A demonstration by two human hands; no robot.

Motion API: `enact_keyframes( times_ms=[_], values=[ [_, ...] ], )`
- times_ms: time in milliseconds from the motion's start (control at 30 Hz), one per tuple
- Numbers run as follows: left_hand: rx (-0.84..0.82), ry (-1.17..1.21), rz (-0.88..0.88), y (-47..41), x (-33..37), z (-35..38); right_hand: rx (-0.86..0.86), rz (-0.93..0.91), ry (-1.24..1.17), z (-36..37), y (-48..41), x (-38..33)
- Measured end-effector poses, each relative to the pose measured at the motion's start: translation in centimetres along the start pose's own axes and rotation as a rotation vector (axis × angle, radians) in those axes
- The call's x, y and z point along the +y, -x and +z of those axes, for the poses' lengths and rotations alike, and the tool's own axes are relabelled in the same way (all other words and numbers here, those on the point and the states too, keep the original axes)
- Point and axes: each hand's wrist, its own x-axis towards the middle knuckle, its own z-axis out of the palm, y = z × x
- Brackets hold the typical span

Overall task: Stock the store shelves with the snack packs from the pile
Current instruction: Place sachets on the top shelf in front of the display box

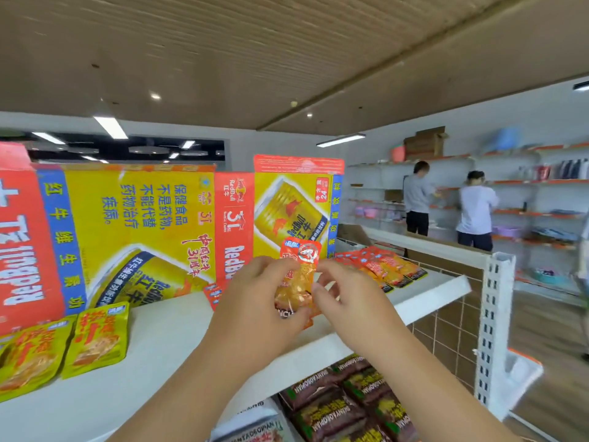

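Left hand (255, 301) and right hand (347, 301) both pinched one orange snack pack (299, 266) above the white shelf (165, 339), frame centre.

1. The snack pack (301, 266) is orange-red on top with a round white emblem, and translucent orange below.
2. The yellow packs (98, 339) carry red lettering.
3. The shelf (165, 339) is plain white.
4. The cardboard boxes (143, 218) have yellow panels, red sides and blue bands.
5. The lower packs (334, 406) are dark brown with yellow lettering.
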Motion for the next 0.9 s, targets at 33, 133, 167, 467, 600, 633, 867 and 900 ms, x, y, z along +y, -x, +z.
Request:
enact_keyframes(
  times_ms=[33,133,167,467,600,633,867,900],
  values=[
    [-0.026,0.032,0.016,-0.2,0.3,0.7,0.005,0.023,-0.009,-0.4,-0.2,0.5],
    [-0.115,0.056,0.088,-1.0,1.5,3.0,0.041,0.058,-0.064,-2.1,-0.8,2.5],
    [-0.144,0.054,0.109,-1.2,1.9,3.6,0.043,0.067,-0.065,-2.6,-1.1,3.1],
    [-0.202,-0.002,0.204,-7.3,6.3,11.3,0.082,0.146,0.000,-7.1,-5.1,13.3],
    [-0.196,-0.133,0.167,-9.5,5.5,13.5,0.048,0.197,0.100,-7.2,-6.3,16.1],
    [-0.172,-0.143,0.127,-9.6,4.7,14.0,0.021,0.227,0.129,-6.9,-6.5,16.7],
    [-0.181,-0.167,-0.110,-9.2,1.8,14.8,-0.043,0.203,0.373,-3.9,-6.6,18.9],
    [-0.192,-0.160,-0.140,-9.2,1.8,14.7,-0.054,0.210,0.403,-3.7,-6.6,18.9]
  ],
)
